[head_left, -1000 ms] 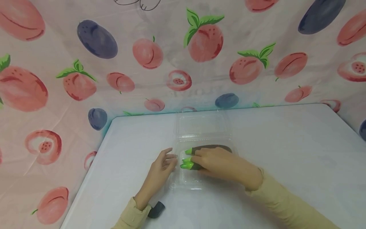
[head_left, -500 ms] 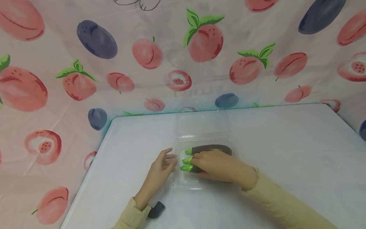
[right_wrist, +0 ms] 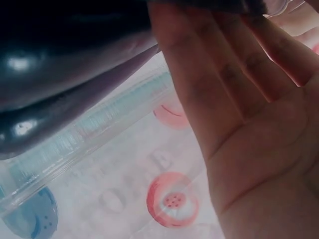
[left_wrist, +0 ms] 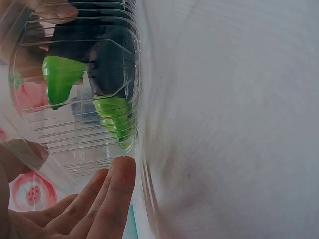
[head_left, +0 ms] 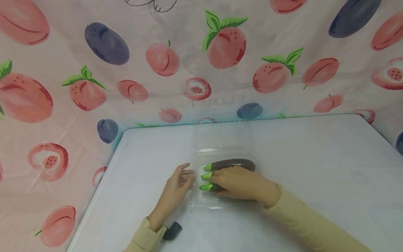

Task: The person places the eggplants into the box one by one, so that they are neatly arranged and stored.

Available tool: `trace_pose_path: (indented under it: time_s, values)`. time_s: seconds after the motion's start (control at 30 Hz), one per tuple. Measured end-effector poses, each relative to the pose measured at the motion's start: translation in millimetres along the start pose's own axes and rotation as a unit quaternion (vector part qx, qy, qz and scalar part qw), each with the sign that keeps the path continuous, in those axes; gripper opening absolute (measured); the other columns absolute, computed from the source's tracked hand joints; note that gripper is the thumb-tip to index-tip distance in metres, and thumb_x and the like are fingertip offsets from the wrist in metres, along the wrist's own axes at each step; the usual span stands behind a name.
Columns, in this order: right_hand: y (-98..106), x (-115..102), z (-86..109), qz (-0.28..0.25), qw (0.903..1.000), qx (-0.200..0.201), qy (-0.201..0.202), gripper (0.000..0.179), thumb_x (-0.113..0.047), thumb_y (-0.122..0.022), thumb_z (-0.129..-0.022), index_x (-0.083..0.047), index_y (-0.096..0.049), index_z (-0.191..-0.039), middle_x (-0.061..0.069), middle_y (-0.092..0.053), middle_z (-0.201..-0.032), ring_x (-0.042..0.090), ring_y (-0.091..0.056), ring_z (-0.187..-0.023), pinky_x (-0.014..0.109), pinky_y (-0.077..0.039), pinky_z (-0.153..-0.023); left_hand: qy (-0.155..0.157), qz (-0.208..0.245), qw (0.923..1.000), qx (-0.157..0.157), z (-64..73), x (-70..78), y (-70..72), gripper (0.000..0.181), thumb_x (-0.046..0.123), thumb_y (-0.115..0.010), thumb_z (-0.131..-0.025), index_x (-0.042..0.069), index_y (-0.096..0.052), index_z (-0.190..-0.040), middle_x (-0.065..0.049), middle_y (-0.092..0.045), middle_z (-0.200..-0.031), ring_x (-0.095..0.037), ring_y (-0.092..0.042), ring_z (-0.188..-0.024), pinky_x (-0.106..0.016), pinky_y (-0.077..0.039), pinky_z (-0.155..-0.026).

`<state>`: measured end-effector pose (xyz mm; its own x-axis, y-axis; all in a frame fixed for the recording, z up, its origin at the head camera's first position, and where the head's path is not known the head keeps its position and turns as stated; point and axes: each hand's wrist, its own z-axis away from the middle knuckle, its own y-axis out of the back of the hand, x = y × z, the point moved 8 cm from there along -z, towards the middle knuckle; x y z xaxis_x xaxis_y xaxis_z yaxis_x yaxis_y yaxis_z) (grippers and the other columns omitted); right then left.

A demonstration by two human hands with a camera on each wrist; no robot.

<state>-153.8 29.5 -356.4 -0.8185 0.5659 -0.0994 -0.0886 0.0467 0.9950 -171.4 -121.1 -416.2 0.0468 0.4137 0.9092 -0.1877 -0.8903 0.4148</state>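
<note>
A hinged clear plastic box [head_left: 201, 201] lies unfolded on the table in the head view. Three glossy dark eggplants with bright green caps lie in its base: a far eggplant [head_left: 233, 163], a middle eggplant [head_left: 206, 176] and a near eggplant [head_left: 206, 188]. My right hand [head_left: 244, 182] covers most of the middle and near ones, its fingers bent over them; it grips the near one, though the contact is partly hidden. My left hand [head_left: 176, 185] rests at the box's left side, fingers loosely extended. In the left wrist view, its fingertips [left_wrist: 123, 172] touch or nearly touch the ribbed wall.
The clear lid [head_left: 224, 138] lies folded back toward the fruit-printed cloth wall [head_left: 195, 31]. A small black object [head_left: 172, 231] is beside the left sleeve. White table surface [head_left: 315, 157] spreads on both sides of the box.
My right hand has shifted slightly left and toward me, and the near eggplant's cap has moved a little nearer me, apart from the middle one. More of the far eggplant shows. My left hand stays put.
</note>
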Motion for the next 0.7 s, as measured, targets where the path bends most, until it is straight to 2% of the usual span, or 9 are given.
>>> trace_pose_path:
  time_s: [0.33, 0.57, 0.7]
  values:
    - [-2.6, -0.5, -1.7, -0.003, 0.9999, -0.011, 0.002, 0.041, -0.029, -0.080, -0.084, -0.011, -0.068, -0.119, -0.001, -0.072, -0.113, 0.015, -0.068, -0.102, 0.035, -0.059, -0.088, 0.005, 0.000, 1.0000, 0.004, -0.8, -1.8, -0.7, 0.054, 0.027, -0.058, -0.101, 0.009, -0.039, -0.148, -0.013, -0.063, -0.131, -0.029, -0.064, -0.116, -0.030, -0.059, -0.089]
    - [-6.2, -2.2, -4.3, 0.005, 0.9998, -0.012, 0.012, 0.031, -0.029, -0.081, -0.082, -0.015, -0.071, -0.108, -0.003, -0.072, -0.108, 0.012, -0.069, -0.095, 0.030, -0.059, -0.084, 0.000, -0.006, 1.0000, 0.004, -0.4, -1.1, 0.1, 0.054, 0.028, -0.058, -0.101, 0.008, -0.039, -0.148, -0.013, -0.063, -0.130, -0.029, -0.064, -0.116, -0.028, -0.059, -0.088]
    - [-9.0, -1.9, -5.4, 0.010, 0.9998, -0.016, 0.010, 0.031, -0.030, -0.081, -0.082, -0.017, -0.072, -0.108, -0.004, -0.072, -0.107, 0.011, -0.069, -0.095, 0.030, -0.059, -0.085, -0.002, -0.010, 0.9999, 0.004, -0.3, -0.7, 0.0, 0.054, 0.028, -0.058, -0.102, 0.008, -0.039, -0.148, -0.013, -0.063, -0.131, -0.030, -0.064, -0.117, -0.027, -0.059, -0.088]
